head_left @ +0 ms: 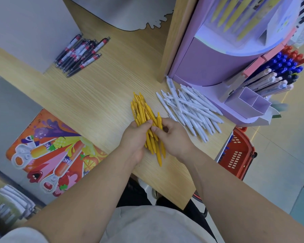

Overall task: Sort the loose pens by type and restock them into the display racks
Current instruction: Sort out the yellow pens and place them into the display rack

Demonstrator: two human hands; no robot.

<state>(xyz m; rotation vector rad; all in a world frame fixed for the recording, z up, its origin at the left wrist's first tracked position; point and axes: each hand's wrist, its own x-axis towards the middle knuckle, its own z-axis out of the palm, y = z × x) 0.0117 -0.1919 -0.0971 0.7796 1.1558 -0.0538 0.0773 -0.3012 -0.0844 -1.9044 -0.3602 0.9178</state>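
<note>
— What have my hands got?

— Your left hand (135, 137) is wrapped round the lower half of the yellow pens (142, 111). The thumb is pressed across the front of the bundle and the fingers are curled underneath, so it is a close, full grip. Your right hand (173, 135) meets the same bundle from the other side. Its fingers are curled in, and its thumb tip pinches the pens on the bundle's right edge.

— And where is that bundle?

— On the wooden tabletop (95, 95), left of the purple display rack (209, 58) and nearer to you than its foot. The pens' upper ends fan out towards the rack, and a few lower ends stick out below your palms.

— The other pens?

— The white pens (191, 109) lie in a loose heap between your bundle and the rack. The heap's far edge is right against the rack's base, and your right hand is just beside its near edge. The black-and-red pens (79, 53) lie well apart, far to the rack's left. On the rack's right side, compartments hold blue pens (284, 63) standing upright. More yellow ones show in its top tier.
</note>
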